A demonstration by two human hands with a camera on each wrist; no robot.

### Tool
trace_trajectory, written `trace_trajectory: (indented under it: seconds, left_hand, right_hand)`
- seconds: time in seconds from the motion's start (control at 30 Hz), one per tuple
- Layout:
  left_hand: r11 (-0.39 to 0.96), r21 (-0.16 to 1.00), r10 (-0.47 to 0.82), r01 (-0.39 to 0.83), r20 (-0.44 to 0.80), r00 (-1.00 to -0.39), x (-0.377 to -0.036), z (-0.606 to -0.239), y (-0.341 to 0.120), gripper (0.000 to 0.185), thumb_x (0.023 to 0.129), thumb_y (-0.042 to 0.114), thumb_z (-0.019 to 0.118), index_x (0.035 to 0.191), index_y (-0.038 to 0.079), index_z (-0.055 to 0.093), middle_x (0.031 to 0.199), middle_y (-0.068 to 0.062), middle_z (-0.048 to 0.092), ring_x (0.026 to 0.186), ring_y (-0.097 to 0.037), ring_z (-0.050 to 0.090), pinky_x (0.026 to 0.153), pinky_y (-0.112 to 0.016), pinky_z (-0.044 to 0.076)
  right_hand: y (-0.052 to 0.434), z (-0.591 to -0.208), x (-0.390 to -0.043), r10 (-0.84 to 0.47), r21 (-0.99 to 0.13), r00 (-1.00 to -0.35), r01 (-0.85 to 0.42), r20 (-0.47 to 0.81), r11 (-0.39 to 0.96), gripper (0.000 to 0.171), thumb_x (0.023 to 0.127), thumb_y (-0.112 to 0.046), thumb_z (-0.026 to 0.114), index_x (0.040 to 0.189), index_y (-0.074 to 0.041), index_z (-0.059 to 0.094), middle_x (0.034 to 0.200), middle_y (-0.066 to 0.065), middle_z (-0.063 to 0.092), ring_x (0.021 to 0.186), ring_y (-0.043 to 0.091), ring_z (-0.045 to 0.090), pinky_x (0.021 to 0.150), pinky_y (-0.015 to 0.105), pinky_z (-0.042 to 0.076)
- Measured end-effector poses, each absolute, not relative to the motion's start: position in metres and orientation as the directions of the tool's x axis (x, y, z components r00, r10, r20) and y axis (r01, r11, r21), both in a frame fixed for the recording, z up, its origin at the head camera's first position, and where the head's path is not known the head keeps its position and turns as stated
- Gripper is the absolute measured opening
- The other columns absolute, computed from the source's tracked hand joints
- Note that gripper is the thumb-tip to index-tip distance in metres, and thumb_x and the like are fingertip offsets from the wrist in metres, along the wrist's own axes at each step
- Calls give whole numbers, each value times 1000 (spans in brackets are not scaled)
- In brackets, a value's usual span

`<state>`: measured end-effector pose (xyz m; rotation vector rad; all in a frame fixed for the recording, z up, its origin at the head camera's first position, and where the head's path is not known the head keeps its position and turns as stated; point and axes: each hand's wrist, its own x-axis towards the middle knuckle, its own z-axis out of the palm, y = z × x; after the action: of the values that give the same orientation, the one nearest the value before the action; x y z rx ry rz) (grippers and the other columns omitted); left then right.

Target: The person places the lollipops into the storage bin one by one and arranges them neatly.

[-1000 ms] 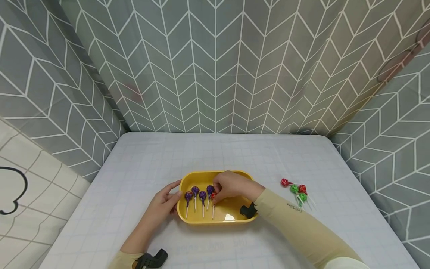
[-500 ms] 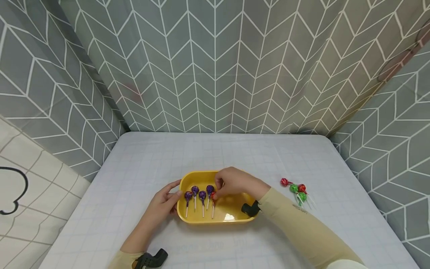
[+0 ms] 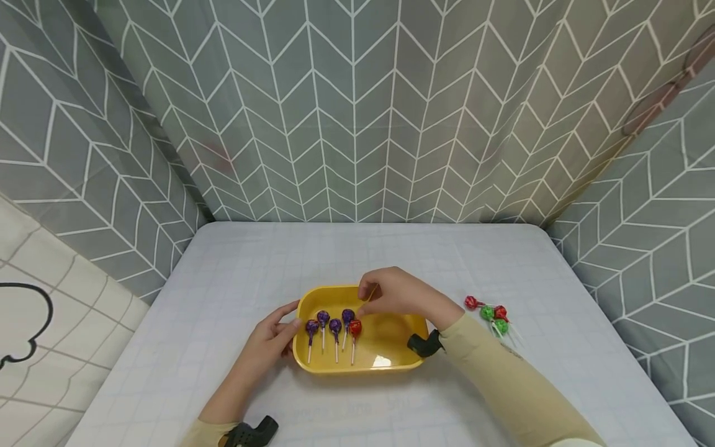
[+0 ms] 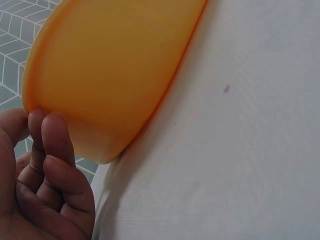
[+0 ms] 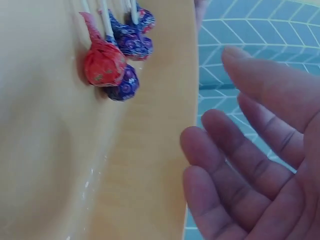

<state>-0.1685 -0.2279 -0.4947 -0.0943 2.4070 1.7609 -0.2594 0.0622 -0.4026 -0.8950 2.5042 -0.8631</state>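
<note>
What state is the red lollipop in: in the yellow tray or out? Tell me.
In. The red lollipop lies flat in the yellow tray, beside four purple lollipops; the right hand holds nothing.

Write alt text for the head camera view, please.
A yellow oval plastic tray on a white gridded table holds four purple wrapped lollipops and one red wrapped lollipop. The left hand touches its rim; the right hand hovers above, empty.

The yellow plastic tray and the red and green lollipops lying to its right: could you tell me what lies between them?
In the head view, only bare white tablecloth separates yellow plastic tray from loose lollipops.
</note>
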Motion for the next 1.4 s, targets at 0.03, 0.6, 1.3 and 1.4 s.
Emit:
trace_trajectory:
  seconds: [0.03, 0.6, 1.3, 1.4]
  left_hand:
    - [306, 941, 42, -143, -163, -986, -168, -495, -228, 43, 102, 29, 58, 143, 27, 47, 78, -12, 66, 63, -25, 57, 58, -31, 51]
    - [285, 952, 73, -110, -136, -988, -166, -498, -231, 45, 99, 39, 59, 142, 32, 48, 78, -11, 67, 62, -26, 58, 57, -32, 52]
    - [261, 956, 74, -136, -161, -984, -167, -495, -229, 45, 99, 39, 61, 142, 32, 49, 79, -13, 67, 62, -26, 57, 57, -32, 52]
    - [257, 957, 76, -137, -161, -984, -167, -494, -229, 45, 99, 38, 61, 142, 32, 49, 80, -13, 68, 63, -26, 58, 58, -33, 52]
  right_hand:
    - [64, -402, -259, -660, -655, -744, -451, -99, 606, 33, 80, -35, 84, 100, -12, 70, 88, -12, 66, 84, 9, 64, 77, 27, 52]
    - [111, -390, -247, -595, -737, -800, -450, 80, 505, 23, 86, -36, 78, 102, -23, 70, 98, -8, 68, 92, 10, 63, 87, 34, 52]
    - [165, -392, -234, -409, -809, -905, -325, 116, 489, 22, 89, -29, 76, 104, -14, 70, 102, -2, 68, 95, 17, 64, 85, 40, 53]
    - [172, -394, -233, -387, -805, -915, -313, 114, 504, 23, 88, -32, 77, 104, -16, 70, 102, -2, 68, 95, 18, 64, 84, 38, 54]
